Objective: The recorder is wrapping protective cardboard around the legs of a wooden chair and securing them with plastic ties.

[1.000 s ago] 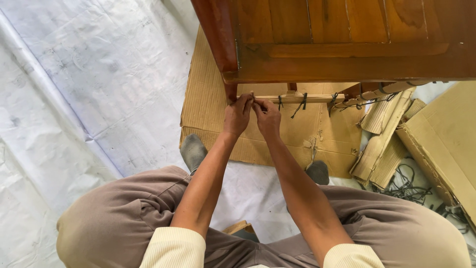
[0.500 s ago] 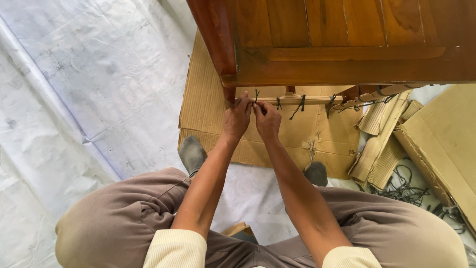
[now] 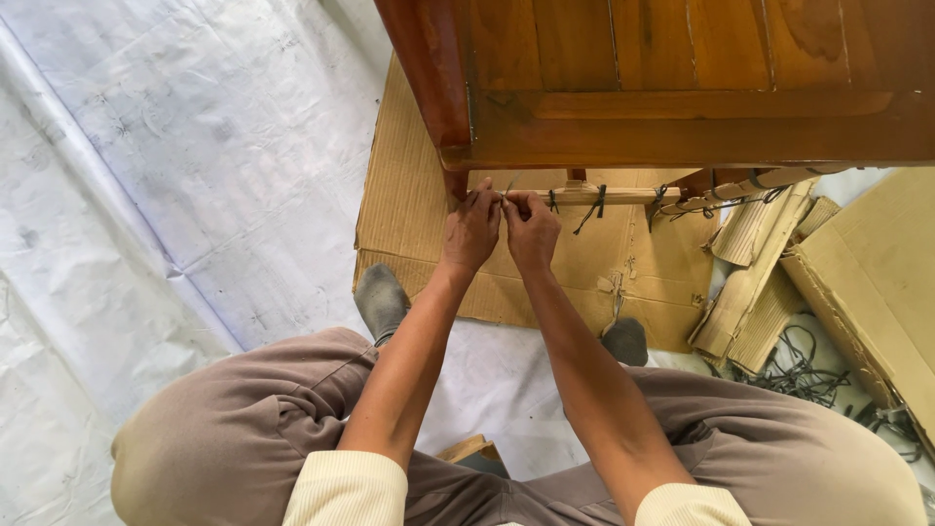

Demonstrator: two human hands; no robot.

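A dark brown wooden cabinet (image 3: pixel 682 88) stands over me on a cardboard sheet (image 3: pixel 409 214). Under its lower edge runs a thin pale wooden slat (image 3: pixel 623 196), bound with several dark string ties. My left hand (image 3: pixel 471 232) and my right hand (image 3: pixel 532 230) are side by side at the slat's left end, close to the cabinet's leg (image 3: pixel 454 183). Both pinch a thin dark string (image 3: pixel 507 187) there, fingertips touching. The knot itself is hidden by my fingers.
White plastic sheeting (image 3: pixel 175 166) covers the floor to the left. Rolled and folded corrugated cardboard (image 3: pixel 755 282) lies at the right, beside a larger cardboard piece (image 3: pixel 877 273) and a tangle of dark strings (image 3: pixel 794 365). My grey-socked feet (image 3: pixel 380 297) rest on the cardboard's near edge.
Half a second ago the string's ends stuck up above my fingers; now they lie lower and my hands have closed in tighter at the slat's end.
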